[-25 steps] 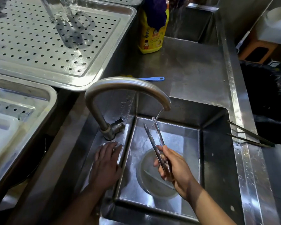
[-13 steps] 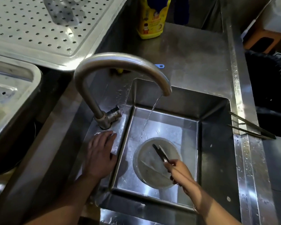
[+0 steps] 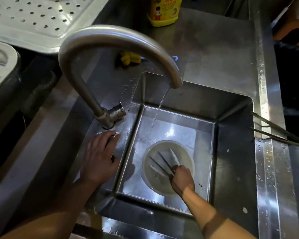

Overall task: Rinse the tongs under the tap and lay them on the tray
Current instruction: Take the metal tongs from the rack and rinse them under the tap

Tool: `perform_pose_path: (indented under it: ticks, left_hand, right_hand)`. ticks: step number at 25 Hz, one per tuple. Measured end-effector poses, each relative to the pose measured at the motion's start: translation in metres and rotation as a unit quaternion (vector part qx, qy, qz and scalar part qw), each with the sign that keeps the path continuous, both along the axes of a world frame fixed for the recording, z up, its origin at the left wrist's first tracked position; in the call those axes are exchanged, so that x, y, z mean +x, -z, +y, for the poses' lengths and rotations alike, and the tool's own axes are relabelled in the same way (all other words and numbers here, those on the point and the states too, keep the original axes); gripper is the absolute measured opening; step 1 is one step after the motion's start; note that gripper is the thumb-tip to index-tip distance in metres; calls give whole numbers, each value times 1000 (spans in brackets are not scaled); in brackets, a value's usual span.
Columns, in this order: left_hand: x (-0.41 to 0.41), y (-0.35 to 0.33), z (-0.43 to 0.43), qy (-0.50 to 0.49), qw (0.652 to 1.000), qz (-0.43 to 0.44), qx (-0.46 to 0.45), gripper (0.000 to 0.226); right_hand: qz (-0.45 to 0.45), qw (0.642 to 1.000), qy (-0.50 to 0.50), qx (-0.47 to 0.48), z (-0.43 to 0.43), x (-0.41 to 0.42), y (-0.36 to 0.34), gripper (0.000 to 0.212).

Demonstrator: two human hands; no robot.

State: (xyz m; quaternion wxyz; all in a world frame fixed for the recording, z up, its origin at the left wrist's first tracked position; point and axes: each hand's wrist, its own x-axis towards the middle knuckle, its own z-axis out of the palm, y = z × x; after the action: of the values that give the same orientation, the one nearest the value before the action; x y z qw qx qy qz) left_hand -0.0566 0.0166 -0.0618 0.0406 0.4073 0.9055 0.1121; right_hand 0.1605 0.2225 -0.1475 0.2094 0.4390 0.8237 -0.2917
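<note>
My right hand [image 3: 182,179] is down in the steel sink [image 3: 231,152], gripping thin metal tongs [image 3: 162,163] whose tips lie inside a round translucent bowl [image 3: 186,157] on the sink floor. Pale blade-like pieces also lie in the bowl. The curved tap [image 3: 114,38] runs a thin stream of water [image 3: 160,107] onto the sink floor, beyond the bowl. My left hand [image 3: 100,156] rests flat on the wet ledge by the tap base, holding nothing. The perforated steel tray [image 3: 33,19] sits at the top left.
A second pair of tongs [image 3: 276,130] lies across the sink's right rim. A yellow detergent bottle [image 3: 164,11] stands at the back and a yellow sponge [image 3: 129,58] behind the tap. Another steel tray [image 3: 0,57] is at the left edge. A black bin bag [image 3: 293,83] hangs right.
My right hand has lowered the tongs from under the water stream down into the bowl on the sink floor. My left hand has stayed on the ledge. The view has moved closer.
</note>
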Motion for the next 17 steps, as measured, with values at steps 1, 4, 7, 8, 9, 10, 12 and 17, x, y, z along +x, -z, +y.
perform_pose_path:
  ticks: [1,4,7,8,9,10,12,17]
  left_hand:
    - [0,-1,0,-1,1000,2,1,76]
    - [0,-5,2,2,1000,11,-5,74]
    - [-1,-4,5,6,1000,8,-13,74]
    - [-2,-3,5,10,1000,4,-14,74]
    - [-2,-3,4,12,1000,1,-17,74]
    - [-2,-3,4,12,1000,0,-20,74]
    - [-1,-3,2,4,1000,2,-22,73]
    - [3,-6,2,-8,1000,9,-23,72]
  right_hand:
    - [12,1000,21,-6,2,3,-7,38]
    - [97,993,69,-14,17,20,-37,34]
    - [166,981,96,8,43,35,-79,32]
    - [195,974,105,36,55,40,-95,30]
    - [218,967,108,79,68,44,-112,28]
    - [232,959,101,131,82,49,-130,26]
    - [246,938,68,234,111,62,-159,24]
    - [171,921,24,349,197,91,-186,48]
